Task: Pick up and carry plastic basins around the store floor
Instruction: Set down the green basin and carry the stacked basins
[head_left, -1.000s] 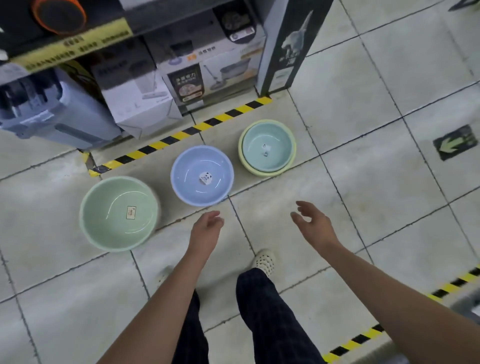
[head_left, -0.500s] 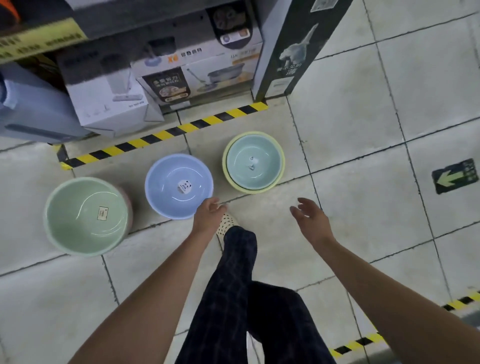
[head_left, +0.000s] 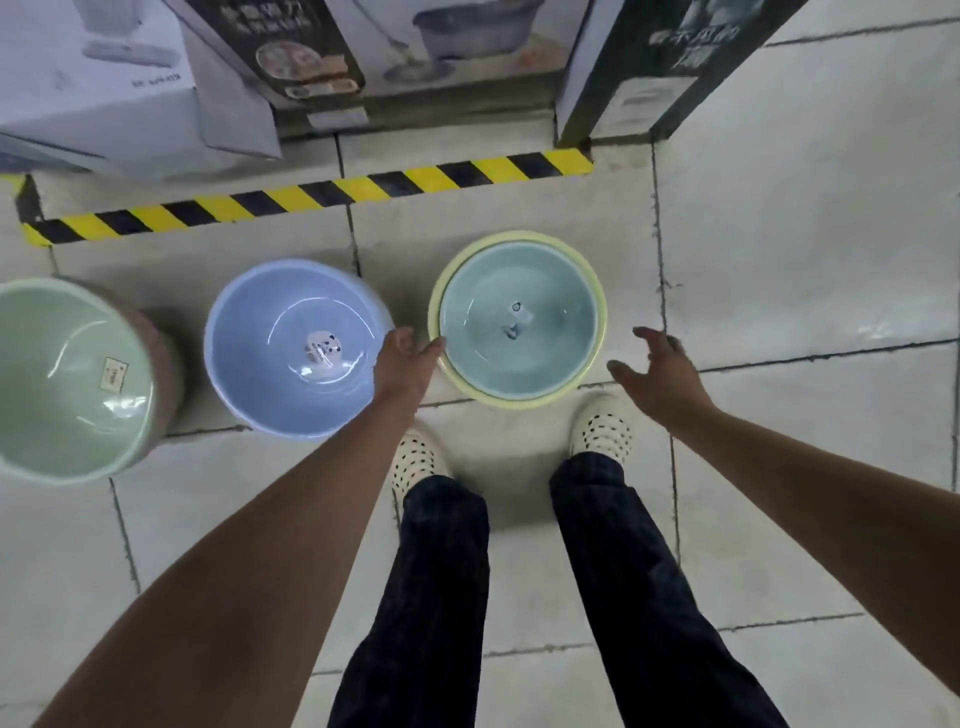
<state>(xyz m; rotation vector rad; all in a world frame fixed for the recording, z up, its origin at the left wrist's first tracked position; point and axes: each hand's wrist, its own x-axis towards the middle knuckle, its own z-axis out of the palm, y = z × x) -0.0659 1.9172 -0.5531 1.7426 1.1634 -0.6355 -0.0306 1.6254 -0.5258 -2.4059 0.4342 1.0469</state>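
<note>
Three plastic basins stand in a row on the tiled floor. A pale green basin (head_left: 67, 384) is at the left edge, a blue basin (head_left: 270, 353) in the middle. On the right a teal basin (head_left: 550, 332) sits nested inside a yellow basin (head_left: 519, 402). My left hand (head_left: 408, 358) reaches between the blue and the nested basins, fingers extended, fingertips at the yellow rim's left side. My right hand (head_left: 657, 374) hovers open just right of the yellow basin, apart from it. Neither hand holds anything.
Boxed goods (head_left: 119, 88) and a dark tall carton (head_left: 670, 67) stand on a low shelf behind a yellow-black hazard stripe (head_left: 311, 195). My two feet in white dotted shoes (head_left: 418, 457) stand just in front of the basins. Bare tiles stretch to the right.
I have stepped closer; both feet now stand together before the nested basins. My left hand moved from the blue basin's edge to the yellow rim; my right hand came beside that basin.
</note>
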